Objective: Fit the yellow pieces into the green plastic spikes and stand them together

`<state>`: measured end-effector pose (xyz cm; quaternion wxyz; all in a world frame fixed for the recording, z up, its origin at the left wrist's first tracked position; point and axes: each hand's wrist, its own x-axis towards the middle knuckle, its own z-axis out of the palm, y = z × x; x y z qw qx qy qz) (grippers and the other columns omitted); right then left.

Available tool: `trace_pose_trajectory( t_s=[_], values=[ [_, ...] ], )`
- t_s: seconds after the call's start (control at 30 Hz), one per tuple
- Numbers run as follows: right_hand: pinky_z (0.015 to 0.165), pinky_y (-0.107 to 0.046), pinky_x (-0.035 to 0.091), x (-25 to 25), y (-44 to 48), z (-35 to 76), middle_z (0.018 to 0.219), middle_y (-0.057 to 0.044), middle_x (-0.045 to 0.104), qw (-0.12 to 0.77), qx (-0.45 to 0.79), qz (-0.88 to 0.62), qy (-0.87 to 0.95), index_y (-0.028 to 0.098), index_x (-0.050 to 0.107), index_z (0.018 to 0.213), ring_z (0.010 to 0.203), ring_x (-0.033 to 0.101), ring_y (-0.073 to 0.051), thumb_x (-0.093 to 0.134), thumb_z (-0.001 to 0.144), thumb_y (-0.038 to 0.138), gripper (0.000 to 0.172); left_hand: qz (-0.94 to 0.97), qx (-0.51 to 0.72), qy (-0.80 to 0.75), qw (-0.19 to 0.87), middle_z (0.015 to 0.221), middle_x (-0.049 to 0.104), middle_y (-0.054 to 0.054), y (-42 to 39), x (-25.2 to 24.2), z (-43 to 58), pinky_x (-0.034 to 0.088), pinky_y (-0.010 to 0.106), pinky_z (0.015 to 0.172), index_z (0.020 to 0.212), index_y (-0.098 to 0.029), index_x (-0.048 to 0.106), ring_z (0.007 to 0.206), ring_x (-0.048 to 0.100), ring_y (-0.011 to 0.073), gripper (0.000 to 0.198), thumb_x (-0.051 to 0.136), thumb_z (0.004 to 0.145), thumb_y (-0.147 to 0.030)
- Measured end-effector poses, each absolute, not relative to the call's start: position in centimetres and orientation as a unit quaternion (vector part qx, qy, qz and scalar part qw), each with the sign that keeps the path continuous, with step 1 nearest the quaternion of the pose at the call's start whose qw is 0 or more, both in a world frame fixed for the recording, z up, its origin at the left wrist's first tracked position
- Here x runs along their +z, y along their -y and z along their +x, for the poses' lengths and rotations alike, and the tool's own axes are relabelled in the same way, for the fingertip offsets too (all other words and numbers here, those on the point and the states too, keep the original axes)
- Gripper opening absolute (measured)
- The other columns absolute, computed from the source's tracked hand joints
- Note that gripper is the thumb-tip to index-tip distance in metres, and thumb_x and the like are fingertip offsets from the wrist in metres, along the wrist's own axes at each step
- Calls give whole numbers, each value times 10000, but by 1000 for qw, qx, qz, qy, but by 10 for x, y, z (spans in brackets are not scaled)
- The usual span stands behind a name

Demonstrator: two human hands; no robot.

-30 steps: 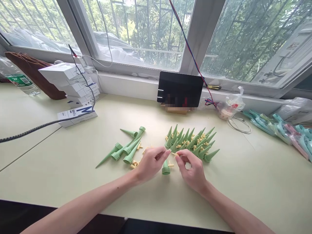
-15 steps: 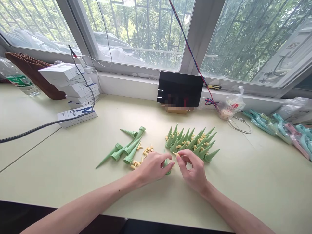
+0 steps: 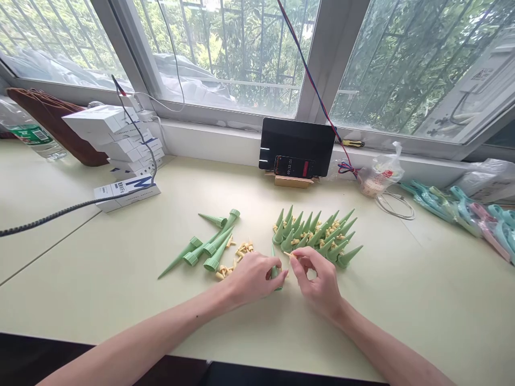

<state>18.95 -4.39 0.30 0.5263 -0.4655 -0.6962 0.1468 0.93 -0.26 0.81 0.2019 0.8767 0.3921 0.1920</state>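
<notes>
My left hand [image 3: 253, 274] is closed round a green cone-shaped spike [image 3: 275, 268] that stands on the pale table [image 3: 120, 289], its tip pointing away from me. My right hand [image 3: 317, 279] pinches a small yellow peg [image 3: 290, 255] just right of that spike. Behind my hands lies a tidy row of green spikes with yellow pegs fitted [image 3: 317, 236]. To the left lies a loose heap of bare green spikes [image 3: 209, 244] beside several small yellow pegs [image 3: 237, 254].
A dark tablet [image 3: 298, 147] leans on the window sill behind a phone [image 3: 293, 166]. White boxes [image 3: 116, 145] and a braided cable [image 3: 60, 212] are at the left, a water bottle [image 3: 28, 131] far left. A plastic bag [image 3: 380, 174] and teal clips [image 3: 462, 212] lie at the right.
My left hand came down from beside the right hand's fingertips and closed round the green spike on the table. The right hand stayed where it was with the yellow peg.
</notes>
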Motion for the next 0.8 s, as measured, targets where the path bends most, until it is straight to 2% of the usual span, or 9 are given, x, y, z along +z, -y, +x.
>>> trace_pose_trajectory(
  t_s=[0.2, 0.4, 0.53, 0.8],
  values=[
    [518, -240, 480, 3, 44, 189, 742, -1, 630, 525, 146, -467, 696, 190, 609, 944, 544, 567, -113, 568, 947, 175, 44, 871, 203, -393, 212, 516, 560, -33, 4, 7, 10, 309, 237, 509, 654, -181, 577, 464, 465, 99, 277, 558, 891, -324],
    [510, -247, 475, 5, 44, 189, 736, -3, 630, 524, 145, -472, 694, 192, 608, 936, 534, 558, -115, 566, 951, 189, 44, 868, 237, -377, 219, 631, 617, -21, 3, 8, 10, 384, 244, 569, 874, -191, 664, 537, 508, 116, 146, 558, 895, -288],
    [498, -252, 473, 6, 44, 189, 735, -6, 631, 523, 151, -474, 692, 195, 605, 934, 525, 551, -117, 564, 955, 205, 48, 864, 253, -373, 224, 723, 647, -9, 4, 8, 9, 404, 249, 585, 989, -197, 669, 542, 490, 111, 159, 558, 898, -266],
    [483, -245, 470, 9, 44, 189, 730, -2, 627, 522, 161, -474, 691, 193, 604, 936, 510, 539, -110, 555, 962, 208, 57, 856, 278, -372, 227, 879, 651, 22, 5, 10, 10, 415, 244, 561, 1077, -207, 656, 535, 503, 94, 202, 530, 922, -238]
  ],
)
